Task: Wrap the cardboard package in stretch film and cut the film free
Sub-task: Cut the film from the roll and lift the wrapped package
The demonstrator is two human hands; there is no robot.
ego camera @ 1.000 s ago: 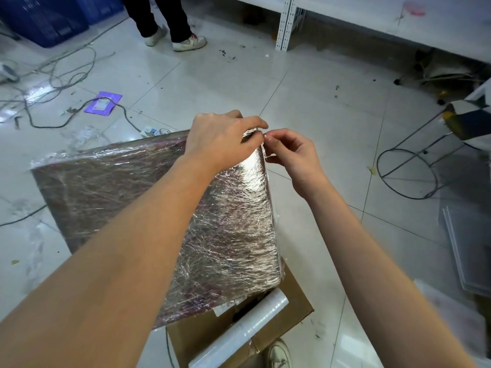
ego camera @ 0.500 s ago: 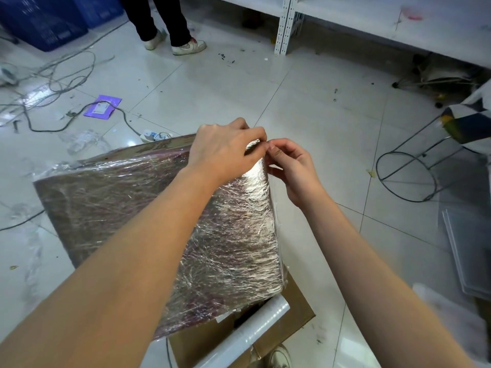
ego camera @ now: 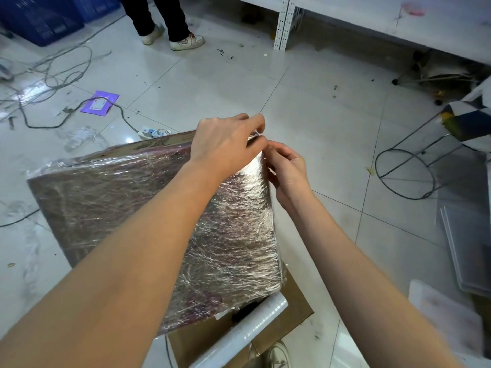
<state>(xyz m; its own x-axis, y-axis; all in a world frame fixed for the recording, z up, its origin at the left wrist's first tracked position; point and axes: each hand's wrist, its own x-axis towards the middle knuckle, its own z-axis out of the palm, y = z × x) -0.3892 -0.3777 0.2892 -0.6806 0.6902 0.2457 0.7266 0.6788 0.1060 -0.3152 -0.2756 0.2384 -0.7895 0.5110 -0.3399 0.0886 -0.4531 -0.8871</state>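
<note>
1. At the package's (ego camera: pixel 138 208) far right corner, both hands had closed in from a second earlier.
2. The left hand (ego camera: pixel 225 144) and right hand (ego camera: pixel 287 171) pinched the film (ego camera: pixel 256 135) there, likely tearing it free.
3. The package leaned on a box (ego camera: pixel 292 312), near the film roll (ego camera: pixel 247 333).

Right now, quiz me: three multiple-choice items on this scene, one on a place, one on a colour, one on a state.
1. Where does the film roll lie?
A. on the shelf
B. on the open box below the package
C. by the cables

2. What colour is the flat envelope on the floor?
A. purple
B. green
C. orange

3. What are both hands doing?
A. hanging idle
B. gripping the roll
C. pinching film at the package's top right corner

Key: B, the roll rests across the box's flaps; A, it is plainly purple; C, left hand and right hand meet there, fingers curled on film.
</note>
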